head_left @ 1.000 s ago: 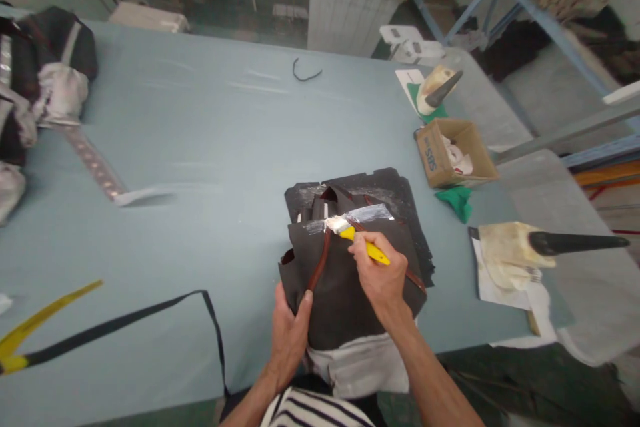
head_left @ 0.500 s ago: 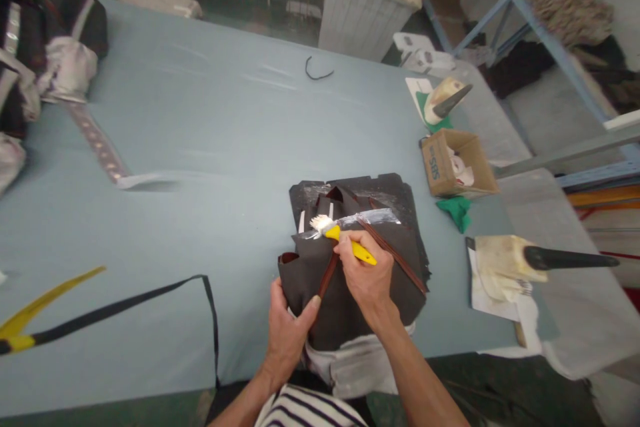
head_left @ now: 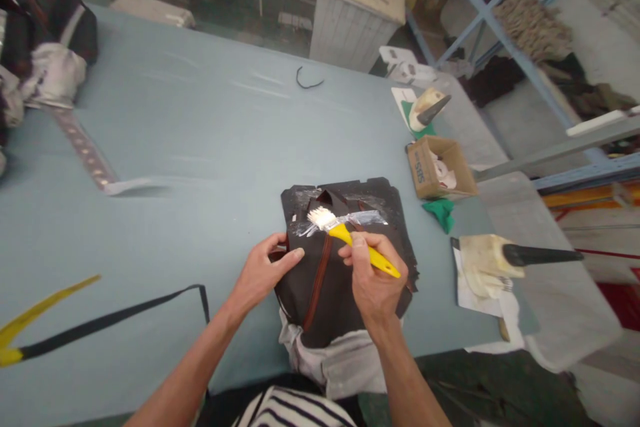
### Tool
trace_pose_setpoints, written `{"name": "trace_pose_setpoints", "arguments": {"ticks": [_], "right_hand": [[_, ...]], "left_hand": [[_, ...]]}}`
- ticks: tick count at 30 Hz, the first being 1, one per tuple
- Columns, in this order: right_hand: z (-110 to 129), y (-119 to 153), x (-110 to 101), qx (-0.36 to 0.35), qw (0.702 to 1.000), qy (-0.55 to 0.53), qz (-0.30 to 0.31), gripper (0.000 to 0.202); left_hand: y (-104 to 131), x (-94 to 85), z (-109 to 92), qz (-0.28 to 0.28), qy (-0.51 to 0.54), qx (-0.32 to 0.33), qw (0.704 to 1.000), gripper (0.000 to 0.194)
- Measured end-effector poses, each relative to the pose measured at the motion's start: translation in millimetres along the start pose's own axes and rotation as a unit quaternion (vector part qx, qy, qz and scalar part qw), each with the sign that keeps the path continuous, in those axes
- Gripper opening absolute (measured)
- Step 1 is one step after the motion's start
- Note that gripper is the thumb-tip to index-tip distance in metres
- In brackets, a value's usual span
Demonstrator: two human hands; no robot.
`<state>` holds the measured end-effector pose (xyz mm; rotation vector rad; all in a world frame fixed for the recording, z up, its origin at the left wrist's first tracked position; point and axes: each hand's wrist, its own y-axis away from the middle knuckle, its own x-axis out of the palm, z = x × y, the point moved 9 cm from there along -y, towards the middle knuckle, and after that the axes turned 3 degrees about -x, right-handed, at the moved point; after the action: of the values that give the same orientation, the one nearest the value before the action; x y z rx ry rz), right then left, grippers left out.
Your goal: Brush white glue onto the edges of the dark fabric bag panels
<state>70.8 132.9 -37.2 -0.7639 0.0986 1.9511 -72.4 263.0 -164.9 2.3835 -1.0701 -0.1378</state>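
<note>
In the head view my right hand [head_left: 379, 273] grips a paintbrush [head_left: 377, 258] with a yellow handle. Its pale, clumped bristles are over a wet, whitish strip [head_left: 369, 217] across a dark brown leather-like piece [head_left: 345, 293]. That piece has reddish-brown stripes and a folded upper part, and lies on a black board [head_left: 390, 195] smeared with white. My left hand [head_left: 264, 272] pinches its left edge, thumb on top; the fingertips are partly hidden. Whitish cloth [head_left: 345, 363] hangs out at the near side.
On the right are a cardboard box [head_left: 440, 167], a green cloth [head_left: 440, 213] and two pale containers [head_left: 483, 255] [head_left: 425, 110] with dark handles. Dark bags [head_left: 65, 27] lie at far left. A black strap [head_left: 110, 320] with a yellow part crosses the table's [head_left: 210, 120] near left.
My left hand has moved up along the piece's left edge, and the folded flap there looks lower. The brush stays near the strip's left end. The view has shifted slightly right.
</note>
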Motion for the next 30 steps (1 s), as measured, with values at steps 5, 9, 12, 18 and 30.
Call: {"name": "trace_pose_setpoints", "arguments": {"ticks": [5,9,12,18,30], "right_hand": [[16,19,23,-0.05,0.996,-0.021,0.073,0.022],[5,14,9,-0.045,0.997,0.036,0.047,0.022],[7,10,-4,-0.027,0.999,0.03,0.012,0.02],[20,17,26,-0.063,0.993,-0.032,0.092,0.017],[-14,11,15,0.028,0.997,-0.019,0.063,0.026]], "left_hand": [[2,6.1,3,0.008,-0.005,0.014,1.0,0.038],[7,3.1,14,-0.034,0.011,0.017,0.999,0.043],[7,5.4,15,-0.035,0.013,0.023,0.999,0.04],[8,3.2,13,-0.053,0.022,0.022,0.998,0.028],[4,5.1,24,-0.041,0.066,-0.002,0.997,0.035]]}}
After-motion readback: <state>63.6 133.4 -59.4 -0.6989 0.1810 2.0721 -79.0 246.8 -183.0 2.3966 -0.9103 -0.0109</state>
